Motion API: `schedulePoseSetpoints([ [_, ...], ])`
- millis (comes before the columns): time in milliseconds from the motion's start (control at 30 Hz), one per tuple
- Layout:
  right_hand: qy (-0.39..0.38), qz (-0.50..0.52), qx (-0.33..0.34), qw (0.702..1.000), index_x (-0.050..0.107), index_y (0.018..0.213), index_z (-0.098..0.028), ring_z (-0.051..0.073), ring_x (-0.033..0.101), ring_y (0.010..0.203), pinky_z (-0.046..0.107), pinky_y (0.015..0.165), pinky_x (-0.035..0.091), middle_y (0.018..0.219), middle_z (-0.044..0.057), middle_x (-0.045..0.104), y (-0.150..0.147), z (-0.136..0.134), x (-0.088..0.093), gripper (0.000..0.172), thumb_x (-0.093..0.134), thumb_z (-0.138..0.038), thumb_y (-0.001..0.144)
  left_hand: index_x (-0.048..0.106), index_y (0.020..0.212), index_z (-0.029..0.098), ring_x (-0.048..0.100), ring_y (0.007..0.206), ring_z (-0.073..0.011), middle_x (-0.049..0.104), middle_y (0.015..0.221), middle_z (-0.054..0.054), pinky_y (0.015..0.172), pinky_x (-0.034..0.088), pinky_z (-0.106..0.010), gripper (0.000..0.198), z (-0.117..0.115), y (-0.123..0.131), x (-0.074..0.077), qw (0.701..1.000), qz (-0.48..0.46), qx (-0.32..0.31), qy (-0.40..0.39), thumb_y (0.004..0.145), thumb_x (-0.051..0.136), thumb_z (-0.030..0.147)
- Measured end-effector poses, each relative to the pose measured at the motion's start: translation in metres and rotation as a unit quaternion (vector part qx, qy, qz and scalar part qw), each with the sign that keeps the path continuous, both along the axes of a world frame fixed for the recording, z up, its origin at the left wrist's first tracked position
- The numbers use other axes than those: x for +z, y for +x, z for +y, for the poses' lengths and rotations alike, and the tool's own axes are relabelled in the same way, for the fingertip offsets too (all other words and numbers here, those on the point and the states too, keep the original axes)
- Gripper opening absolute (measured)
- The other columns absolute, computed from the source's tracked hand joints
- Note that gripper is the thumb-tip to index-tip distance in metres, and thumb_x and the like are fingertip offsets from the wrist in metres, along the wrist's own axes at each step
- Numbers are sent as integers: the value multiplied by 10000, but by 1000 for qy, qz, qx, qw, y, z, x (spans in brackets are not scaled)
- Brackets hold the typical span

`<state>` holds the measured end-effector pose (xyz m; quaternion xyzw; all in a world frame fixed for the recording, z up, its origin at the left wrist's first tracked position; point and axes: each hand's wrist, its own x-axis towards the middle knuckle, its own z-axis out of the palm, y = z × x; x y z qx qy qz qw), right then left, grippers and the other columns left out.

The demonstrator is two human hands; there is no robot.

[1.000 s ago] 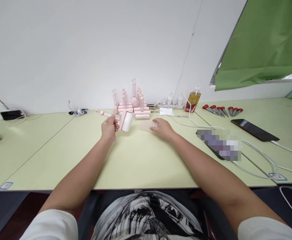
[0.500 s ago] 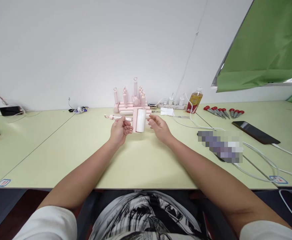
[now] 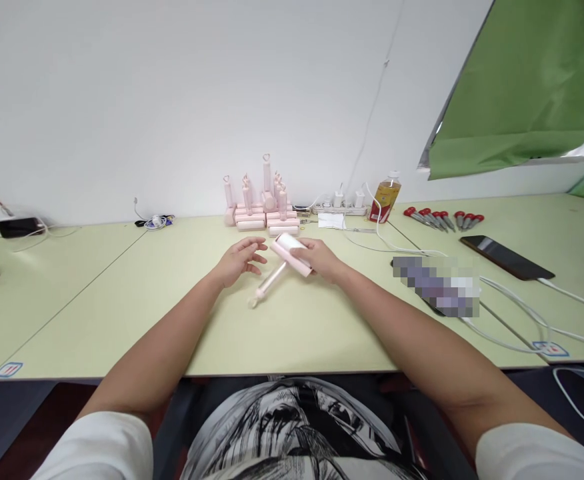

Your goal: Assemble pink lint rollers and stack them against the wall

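Note:
My right hand [image 3: 318, 259] grips a pink lint roller [image 3: 292, 255] by its head, thumb on the white roll. The roller's clear-and-pink handle [image 3: 271, 283] slants down to the left, ending in a small loop. To the left of the roller, my left hand [image 3: 241, 260] is empty, its fingers spread and apart from the handle. Behind both hands, several more pink lint rollers [image 3: 251, 221] are grouped against the wall, most with their handles standing up.
A power strip [image 3: 339, 209] with chargers, a white paper [image 3: 331, 221] and a drink bottle [image 3: 386, 197] stand at the back. Several red-capped grey tools [image 3: 437, 219] lie right of them. Two phones, one a black phone [image 3: 507, 257], and white cables [image 3: 515, 310] occupy the right side.
The lint roller has passed from my left hand to my right. Its handle has swung from pointing left to pointing down-left, and my left hand has let go.

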<state>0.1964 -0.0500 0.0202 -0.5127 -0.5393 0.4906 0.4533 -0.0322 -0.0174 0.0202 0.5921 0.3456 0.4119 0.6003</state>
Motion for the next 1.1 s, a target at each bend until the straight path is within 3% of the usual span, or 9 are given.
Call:
schedulePoseSetpoints([
  [100,20,-65,44,997,718,1011,-177,125,533,629,217,542,387,762,-13,658,-9,-5,-5,327,673,-300,711,646,1084,209,644,813,-178,605,1070,-82,545,567,-290,453,-1,7,-5,1000,4,-24,-10,736,734,485],
  [200,38,-65,96,993,722,954,-161,132,563,688,213,585,410,800,-6,673,-15,-10,-8,281,671,-290,710,643,958,184,587,665,-118,591,893,-23,492,512,-234,418,-1,14,-11,1000,15,-18,0,660,805,428],
  [367,-27,-55,146,987,699,1018,-171,94,456,511,198,444,311,671,-27,616,-12,-10,-10,345,673,-342,720,582,804,174,533,545,-88,543,723,33,454,457,-222,396,3,19,-17,999,8,4,-33,562,851,337],
  [467,-30,-40,138,989,702,1006,-165,88,450,506,196,447,318,661,-30,609,-9,-7,-13,357,706,-333,690,565,775,176,513,517,-84,532,670,41,442,430,-216,374,5,19,-17,999,19,-16,-39,561,841,310],
  [567,5,-1,127,992,713,920,-137,102,529,620,199,546,393,752,-6,657,-9,-2,-18,346,762,-299,618,517,731,193,438,450,-64,475,585,66,395,333,-189,348,7,18,-15,998,28,-44,-43,568,815,267],
  [667,0,23,131,991,716,882,-124,102,521,610,200,541,380,713,-9,649,-11,3,-22,360,776,-330,593,470,699,205,382,410,-56,421,530,82,372,243,-179,352,10,17,-12,997,32,-55,-52,564,794,241],
  [833,5,27,114,993,720,899,-121,99,516,590,200,532,374,705,-11,659,-17,10,-26,370,767,-339,604,466,693,210,384,401,-63,426,517,79,365,233,-183,369,18,14,-7,993,29,-87,-71,561,808,249],
  [1000,-14,6,83,996,720,915,-138,107,508,563,208,503,358,687,-15,647,-22,18,-30,337,731,-357,658,404,576,192,369,384,-51,443,498,59,342,220,-184,421,23,15,-6,996,44,-51,-63,573,813,292],
  [1100,2,-36,73,997,730,983,-148,119,529,594,218,518,374,738,-8,664,-22,20,-34,370,709,-380,695,427,607,188,386,387,-50,457,498,62,344,251,-179,397,23,14,-10,997,46,-32,-57,590,808,296],
])
